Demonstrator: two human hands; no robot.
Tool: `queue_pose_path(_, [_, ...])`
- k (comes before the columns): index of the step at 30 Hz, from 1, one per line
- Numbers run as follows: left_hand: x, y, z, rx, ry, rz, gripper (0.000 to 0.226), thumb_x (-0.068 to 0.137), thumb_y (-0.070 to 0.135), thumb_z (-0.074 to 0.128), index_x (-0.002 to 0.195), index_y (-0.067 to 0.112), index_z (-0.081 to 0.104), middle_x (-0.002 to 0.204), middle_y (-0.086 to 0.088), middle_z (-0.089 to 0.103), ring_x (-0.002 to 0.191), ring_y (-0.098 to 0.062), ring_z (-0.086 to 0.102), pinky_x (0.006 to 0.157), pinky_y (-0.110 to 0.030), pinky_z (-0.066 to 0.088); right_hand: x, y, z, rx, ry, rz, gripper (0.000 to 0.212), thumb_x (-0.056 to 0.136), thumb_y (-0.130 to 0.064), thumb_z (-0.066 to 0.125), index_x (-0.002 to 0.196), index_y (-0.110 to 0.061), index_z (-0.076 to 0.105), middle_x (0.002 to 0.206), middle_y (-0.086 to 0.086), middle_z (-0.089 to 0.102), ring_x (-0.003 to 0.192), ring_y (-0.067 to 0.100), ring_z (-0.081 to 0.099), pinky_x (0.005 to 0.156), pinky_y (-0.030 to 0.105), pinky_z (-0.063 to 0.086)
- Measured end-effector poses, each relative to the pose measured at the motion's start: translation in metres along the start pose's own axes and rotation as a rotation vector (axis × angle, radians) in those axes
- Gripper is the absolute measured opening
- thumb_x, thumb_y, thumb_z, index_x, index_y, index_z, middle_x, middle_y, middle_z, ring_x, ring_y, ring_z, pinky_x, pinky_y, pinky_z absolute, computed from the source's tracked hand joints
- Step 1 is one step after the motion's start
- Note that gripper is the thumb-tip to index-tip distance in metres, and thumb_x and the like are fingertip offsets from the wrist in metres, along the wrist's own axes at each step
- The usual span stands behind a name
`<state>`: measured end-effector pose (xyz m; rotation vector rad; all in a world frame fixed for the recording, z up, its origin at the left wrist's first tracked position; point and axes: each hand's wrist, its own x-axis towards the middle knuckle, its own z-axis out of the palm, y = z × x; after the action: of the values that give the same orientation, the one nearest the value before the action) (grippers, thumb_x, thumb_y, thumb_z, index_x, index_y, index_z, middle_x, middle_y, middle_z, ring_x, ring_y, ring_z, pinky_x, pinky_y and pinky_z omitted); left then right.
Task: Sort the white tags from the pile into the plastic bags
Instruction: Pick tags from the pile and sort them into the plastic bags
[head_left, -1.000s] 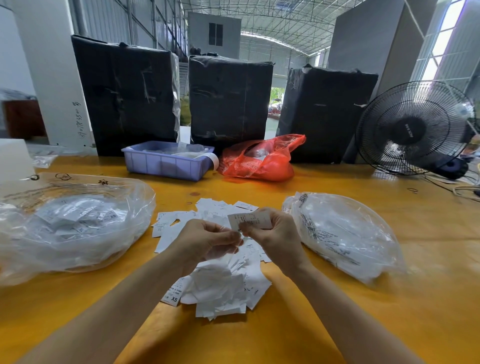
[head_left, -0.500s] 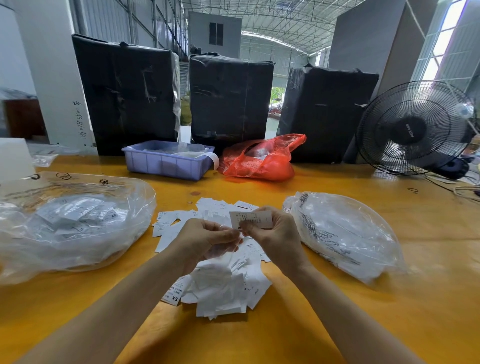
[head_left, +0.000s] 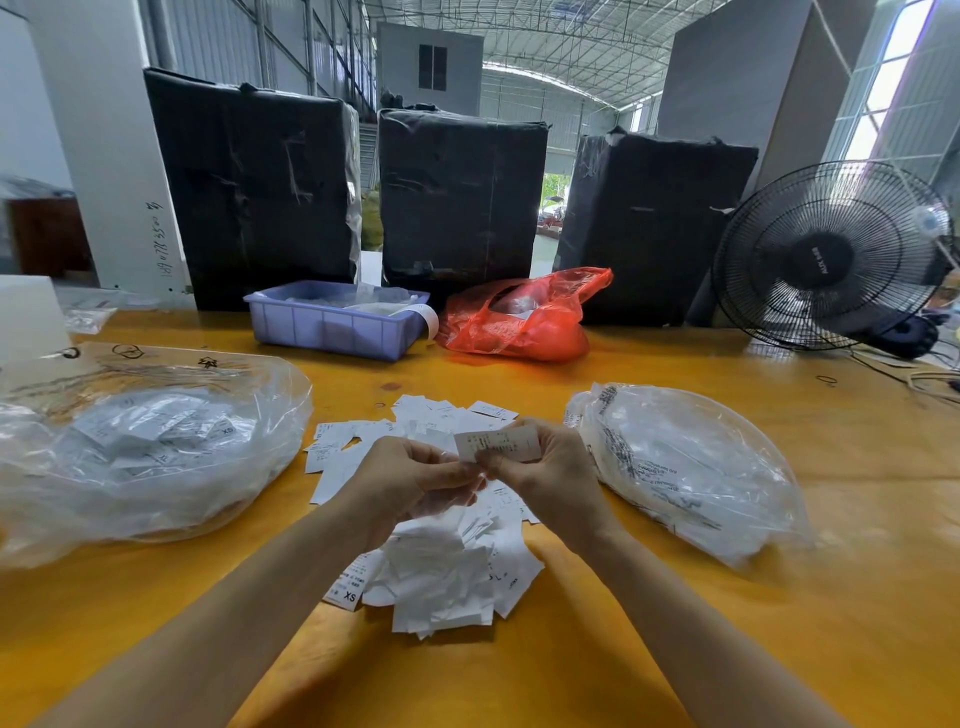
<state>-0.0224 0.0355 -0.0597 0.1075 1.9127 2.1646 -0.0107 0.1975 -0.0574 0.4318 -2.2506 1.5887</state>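
where yellow table (head_left: 675, 649) meets black boxes (head_left: 462, 202), warehouse roof above

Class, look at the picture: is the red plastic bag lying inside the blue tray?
No: the red plastic bag lies on the table to the right of the blue tray.

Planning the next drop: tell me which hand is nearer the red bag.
Right. The right hand, pinching a tag, sits almost straight in front of the red bag; the left hand is beside it, further to the left.
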Motion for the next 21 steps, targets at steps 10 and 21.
queue_pose_path(10, [0.000, 0.002, -0.001, 0.110, 0.073, 0.015, 0.017, 0.075, 0.019, 0.071, 0.074, 0.003, 0.074, 0.076, -0.020, 0.072, 0.062, -0.022, 0.071, 0.055, -0.024, 0.058, 0.003, -0.002, -0.009, -0.039, -0.309, 0.243, 0.015, 0.087, 0.003, 0.055, 0.102, 0.001, 0.054, 0.077, 0.005, 0.054, 0.065, 0.011, 0.052, 0.059, 0.022, 0.043])
queue_pose_path(21, [-0.004, 0.001, 0.003, 0.112, -0.049, -0.047, 0.034, 0.088, 0.026, 0.059, 0.086, -0.005, 0.070, 0.084, -0.024, 0.072, 0.069, -0.029, 0.072, 0.058, -0.027, 0.059, 0.004, 0.001, -0.011, -0.123, -0.209, 0.139, 0.019, 0.085, -0.005, 0.067, 0.101, 0.001, 0.059, 0.081, 0.011, 0.063, 0.064, 0.015, 0.060, 0.065, 0.033, 0.052])
